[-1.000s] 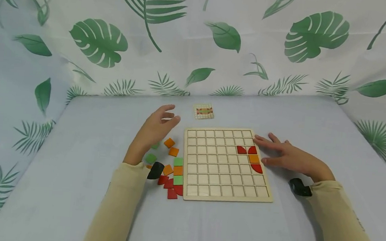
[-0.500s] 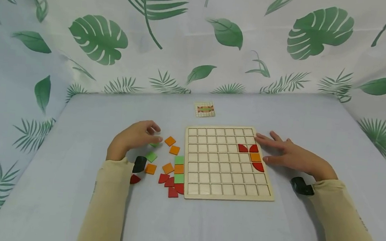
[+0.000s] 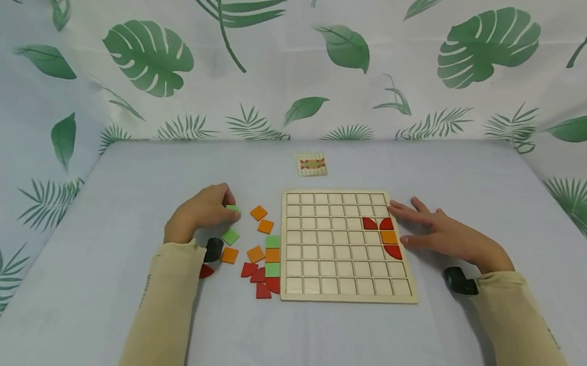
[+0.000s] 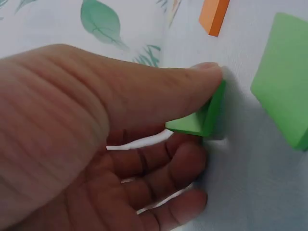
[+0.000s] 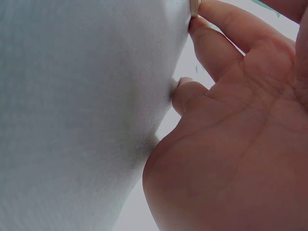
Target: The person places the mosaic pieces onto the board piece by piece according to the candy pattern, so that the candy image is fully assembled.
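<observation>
My left hand (image 3: pixel 203 209) is at the left of the loose tiles, its thumb and fingers pinching a green square tile (image 4: pixel 192 122). In the left wrist view the tile tilts up from the cloth, partly hidden behind the thumb. A second green tile (image 3: pixel 230 236) lies just below that hand. My right hand (image 3: pixel 442 237) lies at the right side of the wooden grid board (image 3: pixel 348 299), fingertips touching its edge, fingers extended. On the board's right columns sit red quarter-round tiles (image 3: pixel 392 251), an orange square (image 3: pixel 388 237) and a red tile with a curved cut (image 3: pixel 370 223).
Loose orange tiles (image 3: pixel 259 213), red tiles (image 3: pixel 263 291) and green tiles (image 3: pixel 273 242) lie along the board's left edge. A small pattern card (image 3: pixel 312 165) is behind the board. A leaf-print cloth (image 3: pixel 263 56) hangs at the table's back.
My left hand has moved left and down from beside the board's upper left to the green tile, and its fingers have closed on it. The right hand stays at the board's edge.
</observation>
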Motion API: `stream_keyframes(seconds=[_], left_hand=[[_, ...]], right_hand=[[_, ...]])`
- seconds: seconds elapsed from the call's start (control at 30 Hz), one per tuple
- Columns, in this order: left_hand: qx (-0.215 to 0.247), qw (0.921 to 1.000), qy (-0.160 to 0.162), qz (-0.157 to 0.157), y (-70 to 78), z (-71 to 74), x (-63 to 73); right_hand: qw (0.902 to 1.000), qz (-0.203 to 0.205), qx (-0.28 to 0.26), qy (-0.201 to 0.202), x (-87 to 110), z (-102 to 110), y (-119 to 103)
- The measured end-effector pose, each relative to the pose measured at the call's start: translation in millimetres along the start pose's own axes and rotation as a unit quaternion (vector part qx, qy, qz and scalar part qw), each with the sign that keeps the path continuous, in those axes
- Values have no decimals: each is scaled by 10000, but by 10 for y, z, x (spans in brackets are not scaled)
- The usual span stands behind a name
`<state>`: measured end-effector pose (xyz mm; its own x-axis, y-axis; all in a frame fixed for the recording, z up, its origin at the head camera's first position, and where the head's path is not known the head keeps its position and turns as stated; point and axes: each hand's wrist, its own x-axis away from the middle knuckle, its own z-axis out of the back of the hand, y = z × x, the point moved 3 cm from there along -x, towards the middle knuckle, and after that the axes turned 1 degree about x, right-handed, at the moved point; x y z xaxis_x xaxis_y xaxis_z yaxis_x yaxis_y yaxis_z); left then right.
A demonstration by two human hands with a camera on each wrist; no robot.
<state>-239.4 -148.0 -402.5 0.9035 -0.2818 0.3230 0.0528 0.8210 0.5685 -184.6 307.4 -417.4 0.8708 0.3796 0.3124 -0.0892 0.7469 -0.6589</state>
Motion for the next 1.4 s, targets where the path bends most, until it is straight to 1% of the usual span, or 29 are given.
stream_keyframes(seconds=[0.17, 0.3, 0.37, 0.5, 0.57, 0.67, 0.73, 0.83, 0.9, 0.97, 1.0, 1.07, 1.13, 1.23, 1.37, 1.4], left_hand=[[232, 9996, 186, 23, -5, -3, -6], [428, 9980, 460, -5, -23, 4, -20], [554, 9966, 602, -76, -15, 7, -25], [1066, 9904, 819, -325, 70, 4, -24], [1453, 9843, 860, -511, 127, -17, -38], [2119, 9709, 841, -734, 233, -70, -62], [2570, 9592, 788, -873, 311, -107, -80], [3262, 9359, 701, -1129, 430, -167, -99], [3677, 9177, 624, -1367, 499, -211, -114], [4092, 8968, 518, -1598, 567, -262, -121], [4247, 8882, 460, -1689, 602, -288, -124], [4456, 8766, 379, -1777, 671, -337, -125], [4596, 8687, 312, -1820, 742, -383, -120], [4654, 8665, 264, -1785, 841, -437, -110], [4805, 8588, 156, -1770, 961, -489, -101], [4855, 8559, 113, -1779, 989, -500, -100]], right_hand=[[10000, -38, 23, 6, 0, 2, -10], [9999, -122, 60, 0, 1, 0, -19], [9999, -133, 68, -6, 2, 0, -24], [9999, -115, 55, -4, 8, 2, -31], [9999, -122, 33, -5, 13, 1, -32], [9999, -114, -6, 1, 18, -3, -34], [10000, -97, -22, 6, 20, -5, -34], [10000, -58, -27, 10, 18, -5, -31], [10000, -64, -8, 11, 19, -4, -28], [10000, -71, 4, 15, 18, -3, -23], [10000, -74, 7, 19, 17, -4, -22], [10000, -82, 9, 23, 19, -3, -19], [10000, -68, -1, 29, 17, -2, -18], [10000, -70, 5, 23, 14, 0, -16], [10000, -41, 42, 35, 11, 5, -21], [10000, -27, 44, 40, 11, 6, -24]])
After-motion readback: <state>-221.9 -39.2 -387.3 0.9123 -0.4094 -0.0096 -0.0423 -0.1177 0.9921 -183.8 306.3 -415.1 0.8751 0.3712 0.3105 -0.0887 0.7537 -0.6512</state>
